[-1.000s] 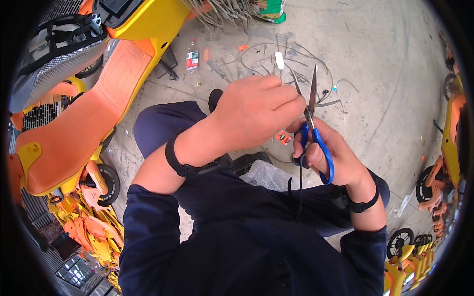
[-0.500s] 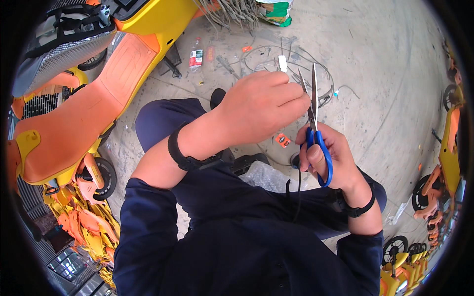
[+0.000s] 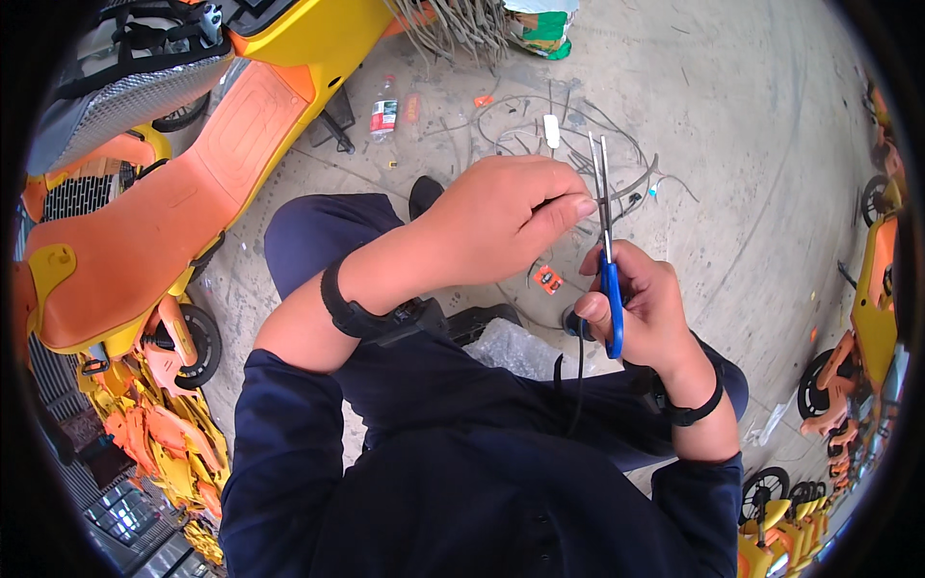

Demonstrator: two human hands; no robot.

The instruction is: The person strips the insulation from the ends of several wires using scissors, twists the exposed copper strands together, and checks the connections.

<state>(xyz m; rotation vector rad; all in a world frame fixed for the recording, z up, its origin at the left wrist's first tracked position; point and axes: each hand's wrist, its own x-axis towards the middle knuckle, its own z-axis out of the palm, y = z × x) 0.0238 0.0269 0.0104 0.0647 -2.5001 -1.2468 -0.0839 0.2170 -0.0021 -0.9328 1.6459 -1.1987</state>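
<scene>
In the head view, gripping blue-handled scissors (image 3: 612, 284) in the right hand (image 3: 647, 313), with thumb and fingers closed about the loops. Pointing away from the body with the blades, nearly together, with only a narrow gap at the tips. Pinching the left hand (image 3: 511, 212) closed just beside the blades, with thumb against fingers; cannot tell about anything held inside. Showing beyond the left knuckles, a white tag (image 3: 551, 131); cannot tell from here whether gripped by a cord or lying loose. Hanging below the right hand, a dark cord (image 3: 580, 376). Lying on the concrete floor (image 3: 771, 144) beyond the hands, loose dark cables (image 3: 631, 130); between the forearms, a small orange packet (image 3: 548, 279) and clear bubble wrap (image 3: 511, 347). Lying farther left, a clear bottle (image 3: 383, 111) with a red label, near a yellow-and-orange scooter (image 3: 183, 197).
</scene>
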